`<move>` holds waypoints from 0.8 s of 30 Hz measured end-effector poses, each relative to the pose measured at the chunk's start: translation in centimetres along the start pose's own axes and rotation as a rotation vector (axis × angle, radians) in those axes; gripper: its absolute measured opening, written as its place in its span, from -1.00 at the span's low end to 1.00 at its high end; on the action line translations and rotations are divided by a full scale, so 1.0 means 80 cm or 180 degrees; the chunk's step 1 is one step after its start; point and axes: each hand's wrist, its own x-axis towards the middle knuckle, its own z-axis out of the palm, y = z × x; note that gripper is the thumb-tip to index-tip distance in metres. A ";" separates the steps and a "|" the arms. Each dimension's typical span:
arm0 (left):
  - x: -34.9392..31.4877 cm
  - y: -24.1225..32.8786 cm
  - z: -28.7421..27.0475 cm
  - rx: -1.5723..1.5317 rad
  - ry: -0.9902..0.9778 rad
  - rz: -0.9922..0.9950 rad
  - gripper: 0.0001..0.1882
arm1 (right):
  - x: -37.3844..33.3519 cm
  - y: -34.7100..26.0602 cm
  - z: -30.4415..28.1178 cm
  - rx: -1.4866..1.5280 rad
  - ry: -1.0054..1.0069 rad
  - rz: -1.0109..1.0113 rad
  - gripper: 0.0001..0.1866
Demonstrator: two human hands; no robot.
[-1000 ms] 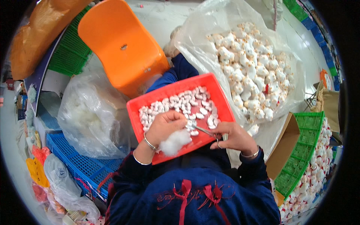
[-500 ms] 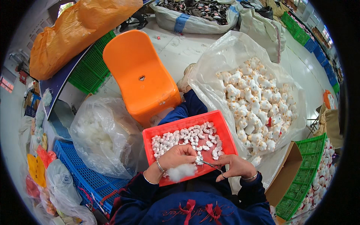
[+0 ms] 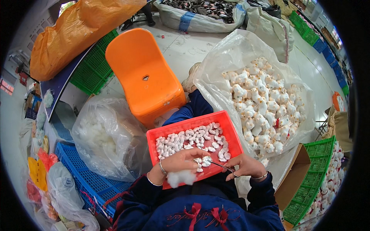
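Note:
My left hand (image 3: 180, 161) is over the red tray (image 3: 236, 144), its thumb and fingers pinching a small white fabric piece (image 3: 206, 160). Below that palm hangs a fluffy tuft of white stuffing (image 3: 181, 178); how it is held is hidden. My right hand (image 3: 246, 167) grips slim metal forceps (image 3: 219, 165) by the finger-ring end. Their tip meets the white piece; whether it is inside or only against it I cannot tell. Several small, rounded white pieces (image 3: 169, 145) lie loose in the tray, mostly along its far side.
An orange chair (image 3: 142, 73) stands beyond the tray. At left are a clear bag of stuffing (image 3: 96, 134) and a blue crate (image 3: 86, 175). A large clear bag (image 3: 219, 57) at right holds white plush pieces (image 3: 266, 107). Farther right stand a cardboard box (image 3: 295, 177) and a green crate (image 3: 314, 184).
My right hand has moved slightly right with the forceps, showing more of their shaft. The white piece at their tip is in plainer view. The stuffing tuft has shifted a little left.

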 end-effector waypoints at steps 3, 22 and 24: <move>0.010 -0.006 0.005 0.0647 0.0034 -0.0022 -0.53 | 0.005 -0.011 0.001 -0.0199 0.0071 -0.0055 -0.55; -0.001 0.013 0.012 0.1641 0.1097 0.0200 -0.63 | -0.017 -0.026 -0.009 -0.0471 0.0034 0.0261 -0.64; 0.011 0.001 0.020 0.2108 0.0713 0.0716 -0.62 | -0.010 -0.020 -0.006 -0.0490 0.0025 0.0253 -0.64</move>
